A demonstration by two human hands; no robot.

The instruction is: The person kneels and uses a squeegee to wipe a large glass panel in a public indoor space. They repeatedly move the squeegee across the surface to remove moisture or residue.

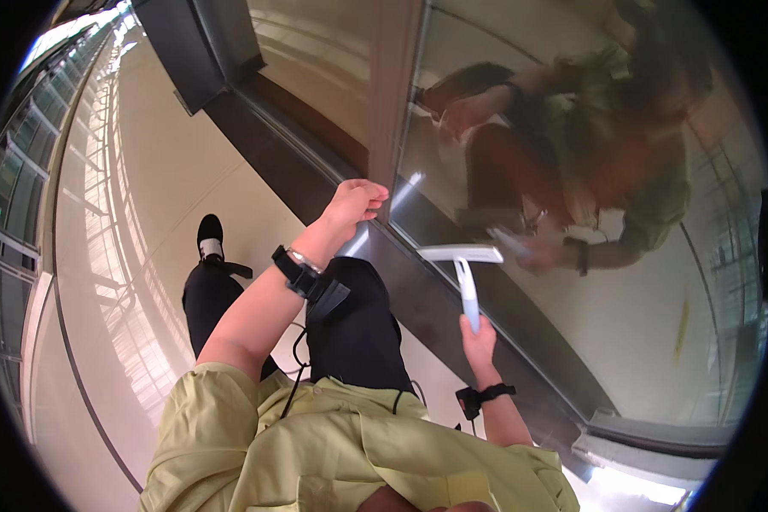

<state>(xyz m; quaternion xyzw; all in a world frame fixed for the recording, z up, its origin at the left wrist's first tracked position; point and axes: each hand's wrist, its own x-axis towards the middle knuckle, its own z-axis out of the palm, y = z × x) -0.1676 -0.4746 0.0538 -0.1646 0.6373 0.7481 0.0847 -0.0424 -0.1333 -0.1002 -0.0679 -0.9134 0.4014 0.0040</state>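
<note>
A white and pale blue squeegee (466,281) is gripped by its handle in my right hand (479,342). Its wide head points away from me, close to the lower edge of a large glass pane (614,307); whether the blade touches the glass I cannot tell. My left hand (357,201) is beside the foot of the upright metal frame post (390,96), with its fingers bent together. Whether something thin is between those fingers, or whether they touch the frame, cannot be told. The pane mirrors my body and both arms.
A dark metal sill (262,147) runs diagonally below the glass. A dark post (182,51) stands at the upper left. Shiny light floor tiles (147,211) lie to the left, with a glazed railing (19,166) beyond. My knees are close to the sill.
</note>
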